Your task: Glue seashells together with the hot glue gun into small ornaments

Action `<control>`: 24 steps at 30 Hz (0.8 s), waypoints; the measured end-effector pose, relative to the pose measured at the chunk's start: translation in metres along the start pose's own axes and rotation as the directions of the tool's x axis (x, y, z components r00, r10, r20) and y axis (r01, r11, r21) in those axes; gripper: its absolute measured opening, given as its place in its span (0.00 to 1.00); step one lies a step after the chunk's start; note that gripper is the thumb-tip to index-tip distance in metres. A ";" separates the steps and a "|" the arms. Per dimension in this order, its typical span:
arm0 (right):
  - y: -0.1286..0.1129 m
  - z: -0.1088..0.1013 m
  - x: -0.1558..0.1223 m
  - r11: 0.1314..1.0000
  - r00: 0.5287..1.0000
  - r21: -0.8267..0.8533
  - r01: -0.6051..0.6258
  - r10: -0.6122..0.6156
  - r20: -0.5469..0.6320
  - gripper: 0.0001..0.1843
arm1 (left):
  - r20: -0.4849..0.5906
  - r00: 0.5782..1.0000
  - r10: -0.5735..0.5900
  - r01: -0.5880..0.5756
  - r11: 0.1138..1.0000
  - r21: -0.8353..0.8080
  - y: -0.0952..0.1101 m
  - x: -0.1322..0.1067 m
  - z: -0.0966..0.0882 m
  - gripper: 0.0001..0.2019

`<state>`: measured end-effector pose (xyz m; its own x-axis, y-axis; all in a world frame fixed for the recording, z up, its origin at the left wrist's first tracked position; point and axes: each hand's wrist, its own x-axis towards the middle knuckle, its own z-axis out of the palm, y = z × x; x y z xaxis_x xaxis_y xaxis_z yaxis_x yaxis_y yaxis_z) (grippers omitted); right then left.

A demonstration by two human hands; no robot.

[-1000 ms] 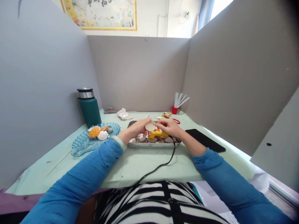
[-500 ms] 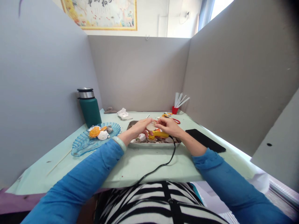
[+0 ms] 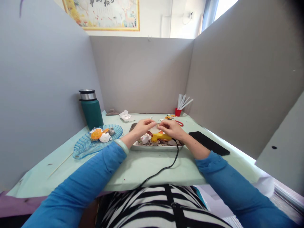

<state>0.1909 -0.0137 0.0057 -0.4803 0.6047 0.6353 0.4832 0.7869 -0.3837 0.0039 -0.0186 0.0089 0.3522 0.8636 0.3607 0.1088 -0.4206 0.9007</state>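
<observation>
Over the metal tray, my left hand is closed on a pale, round, flat shell. Close beside it, my right hand has thumb and fingers pinched together at the shell's right edge. Whatever sits between those fingertips is too small to make out. Below both hands a yellow glue gun lies across the tray, its black cord trailing over the table toward my body. Several shells and small stones fill the tray, among them a whitish shell under my left hand.
To the left stand a blue glass dish with orange and white shells and a green bottle. A thin stick lies nearby. On the right are a black phone-like slab, red-handled scissors and a red cup of glue sticks.
My left fingers have drawn up and in around the shell, uncovering the whitish shell in the tray below. My right hand has stayed nearly in place.
</observation>
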 end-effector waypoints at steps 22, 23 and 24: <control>-0.003 -0.004 -0.003 0.997 0.996 0.068 0.021 -0.027 0.084 0.15 | 0.124 0.990 -0.071 0.079 0.995 -0.056 0.000 -0.002 -0.005 0.16; -0.003 -0.004 -0.003 0.997 0.996 0.070 0.020 -0.026 0.086 0.15 | 0.124 0.990 -0.073 0.080 0.995 -0.055 0.000 -0.002 -0.005 0.16; -0.004 -0.005 -0.003 0.997 0.996 0.072 0.019 -0.025 0.088 0.15 | 0.123 0.990 -0.075 0.082 0.995 -0.055 0.000 -0.002 -0.005 0.16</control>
<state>0.1938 -0.0189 0.0085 -0.5547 0.5930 0.5836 0.4202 0.8051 -0.4187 -0.0017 -0.0194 0.0097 0.4551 0.8517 0.2597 0.0859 -0.3323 0.9393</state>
